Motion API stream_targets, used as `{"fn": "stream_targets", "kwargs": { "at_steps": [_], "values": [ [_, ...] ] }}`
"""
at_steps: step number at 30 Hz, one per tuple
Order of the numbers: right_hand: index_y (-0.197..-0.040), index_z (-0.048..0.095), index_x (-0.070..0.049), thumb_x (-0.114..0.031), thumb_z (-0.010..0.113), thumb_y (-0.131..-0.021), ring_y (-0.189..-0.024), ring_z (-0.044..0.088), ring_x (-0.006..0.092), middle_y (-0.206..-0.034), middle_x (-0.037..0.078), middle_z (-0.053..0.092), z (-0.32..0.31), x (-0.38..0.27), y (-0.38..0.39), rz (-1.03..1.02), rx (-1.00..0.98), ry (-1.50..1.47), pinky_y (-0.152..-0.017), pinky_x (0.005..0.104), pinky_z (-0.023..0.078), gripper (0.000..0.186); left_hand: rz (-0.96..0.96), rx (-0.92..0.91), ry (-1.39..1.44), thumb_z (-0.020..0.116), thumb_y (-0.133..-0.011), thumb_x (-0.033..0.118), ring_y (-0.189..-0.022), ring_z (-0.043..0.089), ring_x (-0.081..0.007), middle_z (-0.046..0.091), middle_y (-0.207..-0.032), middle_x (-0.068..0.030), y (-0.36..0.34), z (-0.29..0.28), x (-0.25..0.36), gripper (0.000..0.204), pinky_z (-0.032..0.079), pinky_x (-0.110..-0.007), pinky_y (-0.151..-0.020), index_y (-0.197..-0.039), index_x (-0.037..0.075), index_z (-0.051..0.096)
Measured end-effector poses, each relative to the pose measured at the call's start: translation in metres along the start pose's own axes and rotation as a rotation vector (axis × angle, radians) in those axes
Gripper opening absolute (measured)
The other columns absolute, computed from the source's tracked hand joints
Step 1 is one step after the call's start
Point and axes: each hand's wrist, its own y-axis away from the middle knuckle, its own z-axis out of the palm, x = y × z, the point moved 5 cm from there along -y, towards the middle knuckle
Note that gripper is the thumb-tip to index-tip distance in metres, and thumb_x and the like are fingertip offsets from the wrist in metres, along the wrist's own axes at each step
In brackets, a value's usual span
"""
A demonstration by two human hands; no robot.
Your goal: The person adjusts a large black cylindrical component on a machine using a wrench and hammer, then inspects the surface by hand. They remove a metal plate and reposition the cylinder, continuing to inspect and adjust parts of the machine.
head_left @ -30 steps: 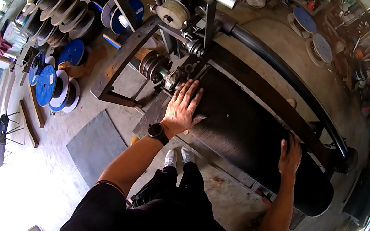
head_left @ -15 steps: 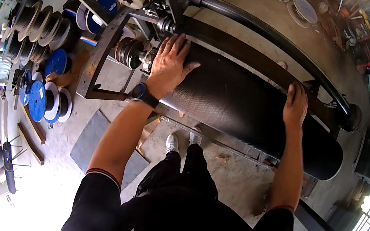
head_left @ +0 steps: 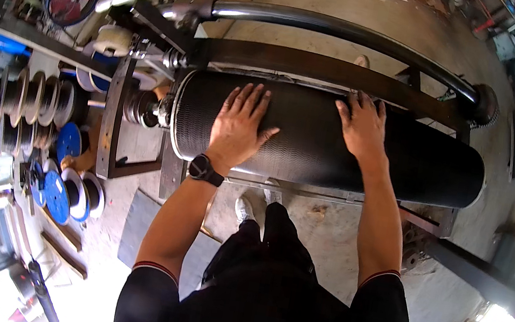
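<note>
Both my hands lie flat and open on the black roller (head_left: pixel 315 136) — left hand (head_left: pixel 238 127) near its left end, right hand (head_left: pixel 362 127) toward the middle — grasping nothing, the roller lying across its steel frame (head_left: pixel 313 65).

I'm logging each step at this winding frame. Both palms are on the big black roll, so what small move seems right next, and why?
Probably roll it slightly toward the body: the left hand and right hand lie flat, fingers spread, on top of the large black ribbed cylindrical roll, gripping nothing.

No packages, labels, signs, screens.
</note>
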Motion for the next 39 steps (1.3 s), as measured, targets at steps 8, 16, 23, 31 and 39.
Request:
{"fn": "stream_targets", "kwargs": {
  "at_steps": [8,16,23,31,39],
  "values": [
    [-0.145,0.054,-0.001,-0.048,0.06,-0.099,-0.147,0.041,0.035,-0.154,0.021,0.048,-0.021,-0.13,0.031,-0.253,0.242,-0.23,-0.123,0.0588,0.023,0.066,-0.034,-0.341,0.019,0.038,-0.107,0.057,-0.133,0.054,-0.039,0.059,-0.143,-0.0193,-0.074,0.028,-0.06,0.068,0.038,-0.048,-0.116,-0.139,0.002,0.06],
    [-0.148,0.052,-0.004,-0.058,0.042,-0.105,-0.146,0.042,0.038,-0.153,0.024,0.05,0.007,-0.086,0.022,-0.2,0.046,-0.207,-0.123,0.0593,0.022,0.07,-0.023,0.085,-0.025,0.058,-0.1,0.044,-0.15,0.031,-0.0448,0.038,-0.16,-0.0234,0.009,-0.009,0.034,0.072,0.022,-0.058,-0.124,-0.154,-0.001,0.042],
    [-0.147,0.055,-0.009,-0.058,0.045,-0.104,-0.146,0.043,0.0363,-0.151,0.02,0.052,0.0,-0.036,0.024,-0.271,0.06,-0.228,-0.122,0.0562,0.026,0.067,-0.003,0.026,-0.089,0.04,-0.104,0.059,-0.151,0.031,-0.0429,0.038,-0.161,-0.0218,0.013,0.014,0.047,0.078,0.022,-0.057,-0.125,-0.156,0.0,0.039],
    [-0.147,0.054,-0.01,-0.057,0.045,-0.104,-0.146,0.042,0.0331,-0.152,0.018,0.051,-0.012,0.017,0.032,-0.238,0.015,-0.154,-0.123,0.0528,0.026,0.064,-0.142,-0.336,0.062,0.044,-0.106,0.053,-0.137,0.051,-0.0373,0.057,-0.146,-0.0191,-0.074,0.033,-0.006,0.065,0.035,-0.05,-0.119,-0.141,-0.001,0.057],
    [-0.149,0.052,-0.01,-0.056,0.044,-0.105,-0.148,0.04,0.0328,-0.153,0.017,0.051,-0.013,0.087,0.059,-0.163,0.065,-0.076,-0.125,0.0515,0.024,0.064,0.068,0.098,-0.139,0.054,-0.099,0.06,-0.148,0.038,-0.0401,0.042,-0.159,-0.0225,-0.043,0.003,0.107,0.081,0.026,-0.051,-0.124,-0.153,0.0,0.044]
  ]
}}
